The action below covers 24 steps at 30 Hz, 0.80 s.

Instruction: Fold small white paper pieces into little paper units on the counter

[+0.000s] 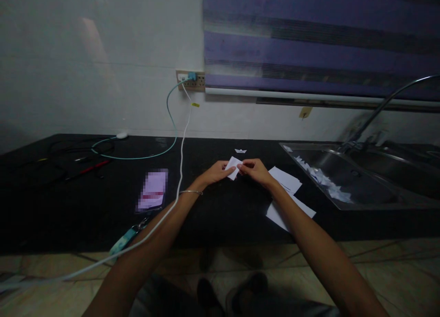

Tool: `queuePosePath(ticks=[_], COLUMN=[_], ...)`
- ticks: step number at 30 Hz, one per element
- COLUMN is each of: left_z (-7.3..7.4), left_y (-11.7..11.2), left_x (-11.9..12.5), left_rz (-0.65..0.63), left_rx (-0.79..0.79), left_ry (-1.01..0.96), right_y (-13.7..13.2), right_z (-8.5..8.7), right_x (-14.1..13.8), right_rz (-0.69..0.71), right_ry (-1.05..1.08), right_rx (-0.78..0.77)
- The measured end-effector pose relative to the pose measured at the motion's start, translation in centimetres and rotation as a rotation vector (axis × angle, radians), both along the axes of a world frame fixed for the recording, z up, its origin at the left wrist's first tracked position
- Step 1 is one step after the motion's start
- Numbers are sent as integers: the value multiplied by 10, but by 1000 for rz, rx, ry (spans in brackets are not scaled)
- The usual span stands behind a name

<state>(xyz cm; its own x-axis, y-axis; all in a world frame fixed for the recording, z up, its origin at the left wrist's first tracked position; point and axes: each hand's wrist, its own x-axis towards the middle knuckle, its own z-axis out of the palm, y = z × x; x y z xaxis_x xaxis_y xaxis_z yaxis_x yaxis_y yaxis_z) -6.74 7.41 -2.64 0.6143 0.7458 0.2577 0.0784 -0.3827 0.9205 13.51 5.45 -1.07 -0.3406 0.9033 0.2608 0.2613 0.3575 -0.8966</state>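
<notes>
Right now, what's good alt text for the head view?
The left hand and right hand hold a small folded white paper above a black counter. A boat-shaped folded paper sits just beyond; white sheets lie to the right, near a sink with white paper pieces along its left side.

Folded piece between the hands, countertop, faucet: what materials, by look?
Folded piece: likely paper; white, matte-looking, thin with crisp straight edges.
Countertop: black and smooth; the faint reflections near the wall suggest polished stone, but laminate isn't ruled out.
Faucet: probably metal, chromed or stainless; bright highlights run along its curved spout.
</notes>
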Motion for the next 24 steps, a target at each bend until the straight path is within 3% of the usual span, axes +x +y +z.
queuePosePath(ticks=[8, 15, 24], left_z=[9, 13, 15], left_y=[-5, -9, -5], left_x=[-3, -3, -9], left_rz=[-42, -57, -143], left_rx=[-47, -70, -39], left_ry=[103, 66, 144], right_y=[6, 7, 9], right_z=[-6, -8, -2], right_x=[2, 2, 13], right_rz=[-29, -55, -187], right_ry=[28, 10, -2], right_rx=[-8, 40, 122])
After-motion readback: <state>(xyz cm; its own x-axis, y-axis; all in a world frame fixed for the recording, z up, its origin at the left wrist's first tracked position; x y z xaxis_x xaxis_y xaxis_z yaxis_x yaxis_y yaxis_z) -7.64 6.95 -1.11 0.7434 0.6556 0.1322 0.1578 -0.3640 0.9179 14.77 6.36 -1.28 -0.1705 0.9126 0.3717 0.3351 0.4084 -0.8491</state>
